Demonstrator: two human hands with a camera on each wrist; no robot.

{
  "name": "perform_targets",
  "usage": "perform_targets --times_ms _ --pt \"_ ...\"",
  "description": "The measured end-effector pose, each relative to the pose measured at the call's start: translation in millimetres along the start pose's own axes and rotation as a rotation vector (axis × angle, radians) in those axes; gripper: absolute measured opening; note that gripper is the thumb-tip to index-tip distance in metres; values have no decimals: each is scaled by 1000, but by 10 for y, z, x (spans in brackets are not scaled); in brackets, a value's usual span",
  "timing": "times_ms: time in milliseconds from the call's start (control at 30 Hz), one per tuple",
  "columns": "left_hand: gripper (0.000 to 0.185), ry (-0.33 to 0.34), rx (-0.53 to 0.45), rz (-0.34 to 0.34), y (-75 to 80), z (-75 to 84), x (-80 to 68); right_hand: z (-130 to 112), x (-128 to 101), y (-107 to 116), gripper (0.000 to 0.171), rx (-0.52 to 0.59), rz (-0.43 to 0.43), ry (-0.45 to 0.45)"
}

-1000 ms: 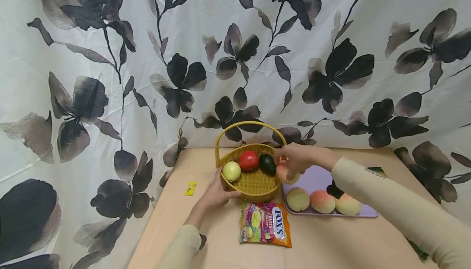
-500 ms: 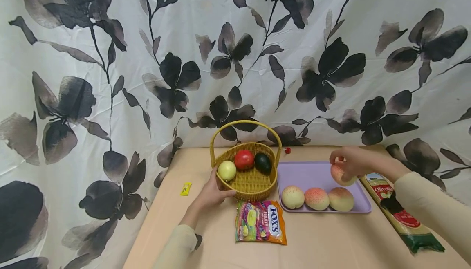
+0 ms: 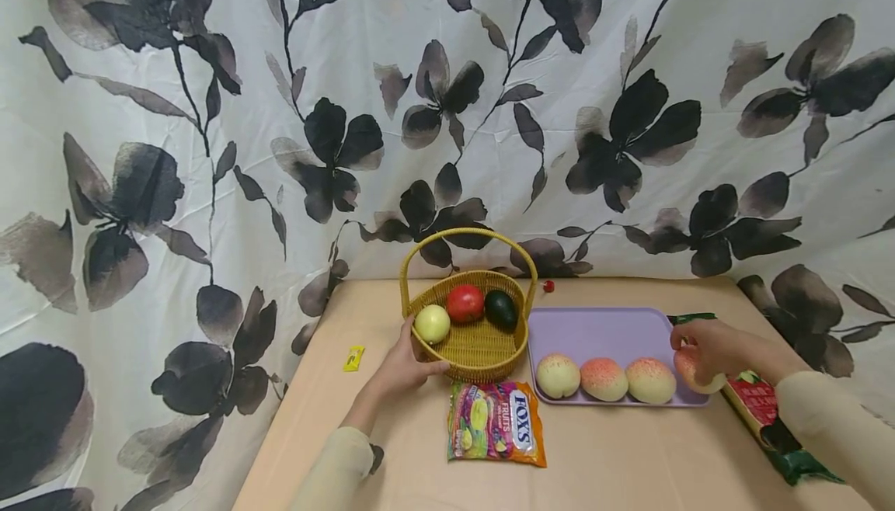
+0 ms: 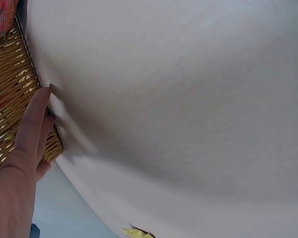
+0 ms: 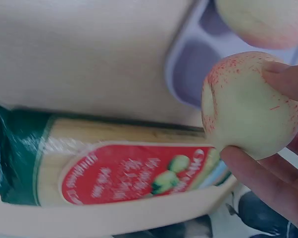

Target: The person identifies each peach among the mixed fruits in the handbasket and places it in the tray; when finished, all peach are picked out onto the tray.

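My right hand (image 3: 713, 348) pinches a peach (image 5: 255, 106) between thumb and fingers. In the head view, that peach overlaps the right front corner of the lilac tray (image 3: 594, 332). Three more peaches, among them a pinkish one (image 3: 604, 379), lie in a row along the tray's front side. My left hand (image 3: 402, 367) rests against the left front of a yellow wicker basket (image 3: 482, 367), fingers and thumb spread along its outer wall. Inside the basket are a pale green round fruit (image 3: 432, 325), a red tomato (image 3: 464, 304) and a dark avocado (image 3: 501, 310).
A FOX'S candy bag (image 3: 496, 424) lies in front of the basket. To the tray's right is a long pasta packet (image 5: 134, 168), partly hidden by my right arm. A small yellow wrapper (image 3: 353, 358) lies left, and a small red item (image 3: 548, 286) behind the tray.
My right hand has carried the peach rightward from the basket's right rim, across the tray, then forward and down to its right front corner. The left hand stays at the basket.
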State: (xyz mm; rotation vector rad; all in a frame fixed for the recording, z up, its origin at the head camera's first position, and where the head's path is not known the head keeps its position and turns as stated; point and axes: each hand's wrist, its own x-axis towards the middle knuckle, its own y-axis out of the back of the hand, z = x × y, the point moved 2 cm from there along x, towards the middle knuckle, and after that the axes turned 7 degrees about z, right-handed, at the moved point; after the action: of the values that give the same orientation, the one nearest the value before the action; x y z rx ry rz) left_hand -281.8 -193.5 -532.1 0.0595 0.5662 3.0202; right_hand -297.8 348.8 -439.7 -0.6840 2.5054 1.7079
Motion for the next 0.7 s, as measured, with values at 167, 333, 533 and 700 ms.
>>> perform_targets --times_ms 167,333,533,700 --pt "134 -5 13 1 -4 -11 9 12 22 -123 57 -7 15 6" --pt "134 -5 32 3 -3 -12 9 41 17 -195 57 -30 13 1" --pt "135 -4 48 14 5 -23 20 53 18 -211 59 -70 38 33" --pt "135 15 66 22 3 -39 9 43 11 -237 58 -93 45 80"
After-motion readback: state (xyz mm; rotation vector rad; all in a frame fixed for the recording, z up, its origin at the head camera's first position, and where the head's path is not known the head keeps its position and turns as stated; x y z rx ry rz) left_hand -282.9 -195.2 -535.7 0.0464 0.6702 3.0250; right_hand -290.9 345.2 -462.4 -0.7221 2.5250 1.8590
